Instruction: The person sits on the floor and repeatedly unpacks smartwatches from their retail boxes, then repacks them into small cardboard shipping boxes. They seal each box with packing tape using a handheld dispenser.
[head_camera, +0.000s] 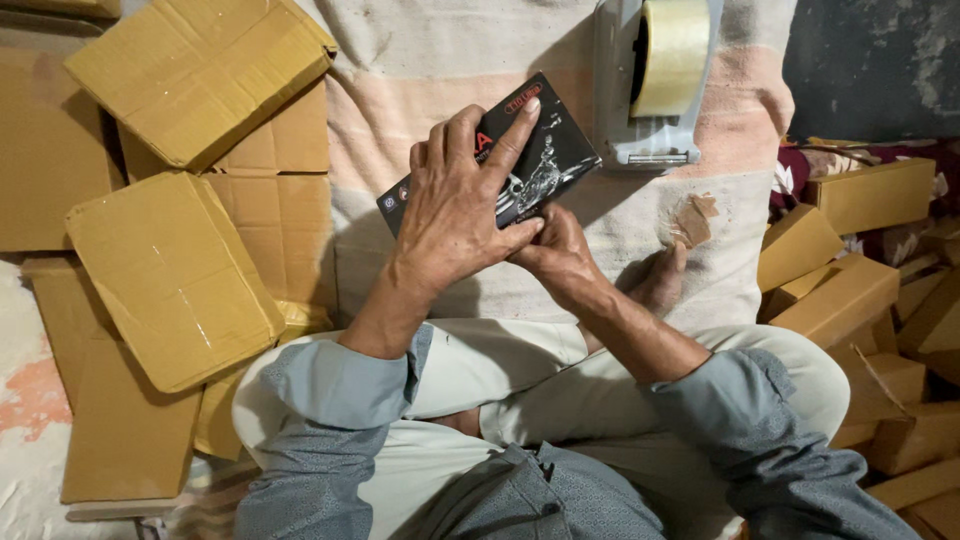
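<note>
Over the lap, above a striped cloth (420, 60) spread on the floor: one flat black box (545, 150) with printed artwork, held clear of the cloth.

Hand state:
- Left hand (462, 205): laid across the box's upper face, fingers spread, index finger extended toward the far long edge, thumb at the near edge. Clamped on the box from above.
- Right hand (560, 255): tucked under the near lower corner, fingers curled, supporting from below. Both hands together on the one item, touching or nearly touching each other.

Governing relation:
- Long axis of the box: diagonal, from lower left near the left hand's knuckles to upper right.
- Upper right end: projecting beyond both hands, pointing toward the tape dispenser (655, 85), which stands just past it on the cloth with a roll of clear tape mounted.
- Nearer hand to the dispenser: right, on the dispenser's side of the box.

Surroundings:
- Flattened cardboard cartons (175, 275) stacked to the left.
- Small closed brown boxes (840, 300) heaped to the right.
- Short torn tape pieces (692, 222) stuck on the cloth below the dispenser.
</note>
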